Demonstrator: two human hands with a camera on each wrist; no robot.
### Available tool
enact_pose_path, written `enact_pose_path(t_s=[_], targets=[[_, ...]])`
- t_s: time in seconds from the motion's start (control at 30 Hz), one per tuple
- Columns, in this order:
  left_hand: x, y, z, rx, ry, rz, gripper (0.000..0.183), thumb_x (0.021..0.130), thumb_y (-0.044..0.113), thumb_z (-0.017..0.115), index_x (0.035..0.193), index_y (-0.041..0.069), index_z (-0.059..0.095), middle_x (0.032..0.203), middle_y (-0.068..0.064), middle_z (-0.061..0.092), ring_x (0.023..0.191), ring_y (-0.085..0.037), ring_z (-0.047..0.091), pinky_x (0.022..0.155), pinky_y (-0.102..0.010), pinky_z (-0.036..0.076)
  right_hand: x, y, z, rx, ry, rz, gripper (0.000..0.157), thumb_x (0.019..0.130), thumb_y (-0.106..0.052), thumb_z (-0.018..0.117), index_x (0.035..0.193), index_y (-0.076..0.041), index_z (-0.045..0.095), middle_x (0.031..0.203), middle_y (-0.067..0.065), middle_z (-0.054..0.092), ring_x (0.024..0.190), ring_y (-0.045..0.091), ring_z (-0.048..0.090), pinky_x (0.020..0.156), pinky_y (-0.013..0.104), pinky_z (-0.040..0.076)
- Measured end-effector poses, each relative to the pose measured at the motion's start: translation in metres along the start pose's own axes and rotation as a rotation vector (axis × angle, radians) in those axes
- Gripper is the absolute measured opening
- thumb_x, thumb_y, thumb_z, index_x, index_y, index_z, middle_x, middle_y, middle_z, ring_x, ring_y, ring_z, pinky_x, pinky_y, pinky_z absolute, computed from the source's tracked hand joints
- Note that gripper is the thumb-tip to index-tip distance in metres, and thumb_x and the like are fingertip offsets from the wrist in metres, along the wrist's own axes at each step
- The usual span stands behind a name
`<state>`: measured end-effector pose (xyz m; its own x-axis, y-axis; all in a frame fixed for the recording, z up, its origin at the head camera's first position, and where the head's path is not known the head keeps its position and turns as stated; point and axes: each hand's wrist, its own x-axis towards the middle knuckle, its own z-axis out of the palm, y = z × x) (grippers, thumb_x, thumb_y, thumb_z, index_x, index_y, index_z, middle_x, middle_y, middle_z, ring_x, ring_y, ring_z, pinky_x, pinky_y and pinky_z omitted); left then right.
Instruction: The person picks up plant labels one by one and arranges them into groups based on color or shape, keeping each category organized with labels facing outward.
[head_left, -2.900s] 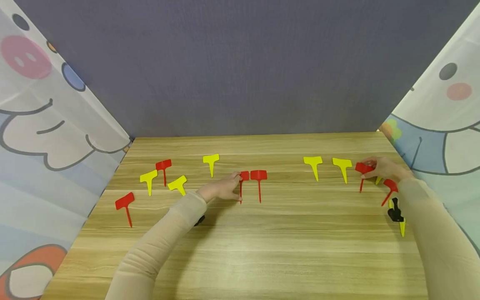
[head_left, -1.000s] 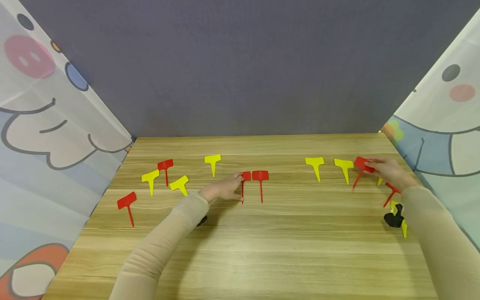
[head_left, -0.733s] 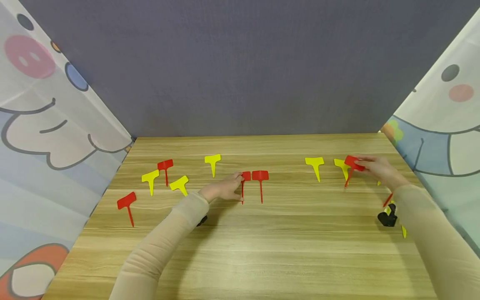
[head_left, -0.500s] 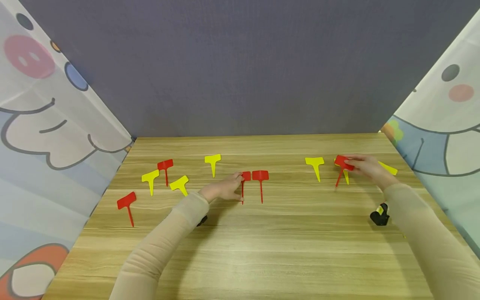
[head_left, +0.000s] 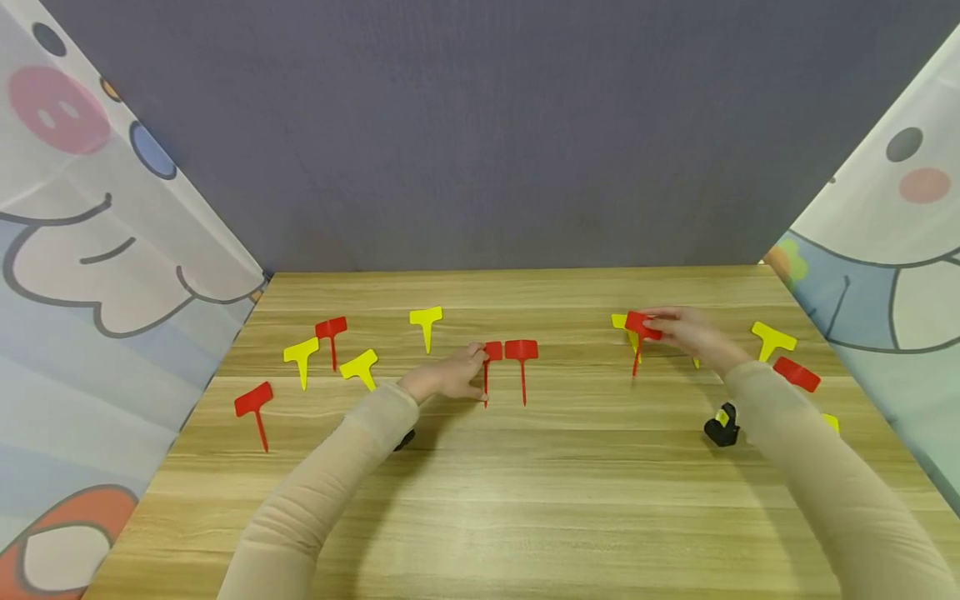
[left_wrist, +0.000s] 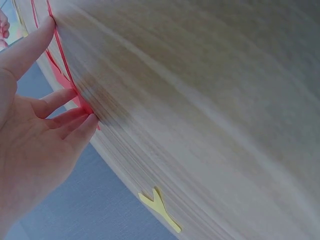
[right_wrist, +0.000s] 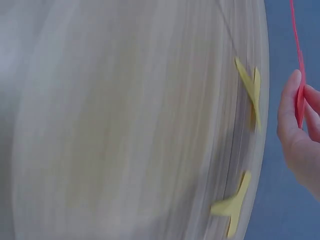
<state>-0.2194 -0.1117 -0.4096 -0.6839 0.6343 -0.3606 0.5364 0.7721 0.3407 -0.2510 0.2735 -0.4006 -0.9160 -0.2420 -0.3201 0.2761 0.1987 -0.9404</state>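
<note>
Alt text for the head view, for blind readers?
A person's right hand holds a red T-shaped plant label above a wooden table; the left hand touches one of two red labels near the middle. Yellow labels and more red ones lie either side.

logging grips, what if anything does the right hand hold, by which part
The right hand pinches a red T-shaped tag by one end of its head.

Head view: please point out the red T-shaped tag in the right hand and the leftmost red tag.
Held red T-shaped tag [head_left: 637, 323]: head view, on its wide end.
Leftmost red tag [head_left: 253, 400]: head view, on its wide end.
</note>
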Motion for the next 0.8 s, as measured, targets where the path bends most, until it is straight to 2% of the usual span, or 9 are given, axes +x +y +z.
enact_pose_path(t_s=[0.13, 0.2, 0.37, 0.53, 0.8], targets=[[0.0, 0.0, 0.0, 0.0, -0.003, -0.004, 0.073, 0.083, 0.032, 0.061, 0.134, -0.007, 0.026, 0.142, -0.021, 0.013, 0.13, -0.031, 0.021, 0.106, -0.035, 0.023, 0.007, -0.001, 0.014, 0.074, -0.024, -0.024, 0.045, 0.089, 0.0, 0.047, 0.13, 0.011, 0.033, 0.119, 0.019, 0.036, 0.081, 0.005, 0.057, 0.082, 0.027, 0.048], [0.001, 0.001, 0.0, 0.005, -0.006, -0.007, 0.074, 0.083, 0.033, 0.061, 0.134, -0.007, 0.026, 0.142, -0.021, 0.013, 0.13, -0.03, 0.021, 0.106, -0.034, 0.022, 0.01, -0.001, 0.02, 0.093, -0.032, -0.022, 0.043, 0.088, 0.002, 0.047, 0.129, 0.011, 0.034, 0.12, 0.02, 0.035, 0.081, 0.007, 0.057, 0.082, 0.029, 0.048], [0.002, 0.001, -0.001, 0.03, -0.007, -0.013, 0.074, 0.083, 0.034, 0.061, 0.134, -0.007, 0.025, 0.142, -0.021, 0.013, 0.129, -0.03, 0.022, 0.106, -0.033, 0.023, 0.018, -0.003, 0.032, 0.072, -0.068, -0.006, 0.048, 0.09, 0.004, 0.042, 0.133, 0.014, 0.024, 0.132, 0.027, 0.024, 0.083, 0.007, 0.054, 0.088, 0.033, 0.045], [0.002, 0.0, 0.0, 0.04, -0.009, -0.018, 0.076, 0.082, 0.035, 0.06, 0.135, -0.007, 0.024, 0.143, -0.021, 0.013, 0.13, -0.03, 0.02, 0.107, -0.034, 0.02, 0.023, -0.004, 0.044, 0.076, -0.103, 0.0, 0.048, 0.089, 0.006, 0.042, 0.133, 0.012, 0.024, 0.138, 0.029, 0.018, 0.086, 0.007, 0.054, 0.093, 0.036, 0.041], [0.003, -0.001, 0.002, 0.035, -0.016, -0.022, 0.076, 0.083, 0.036, 0.059, 0.136, -0.006, 0.023, 0.144, -0.02, 0.011, 0.131, -0.03, 0.017, 0.107, -0.034, 0.019, 0.029, -0.004, 0.061, 0.045, -0.159, -0.013, 0.047, 0.089, 0.004, 0.045, 0.132, 0.013, 0.028, 0.127, 0.026, 0.036, 0.087, 0.007, 0.058, 0.09, 0.033, 0.043]])
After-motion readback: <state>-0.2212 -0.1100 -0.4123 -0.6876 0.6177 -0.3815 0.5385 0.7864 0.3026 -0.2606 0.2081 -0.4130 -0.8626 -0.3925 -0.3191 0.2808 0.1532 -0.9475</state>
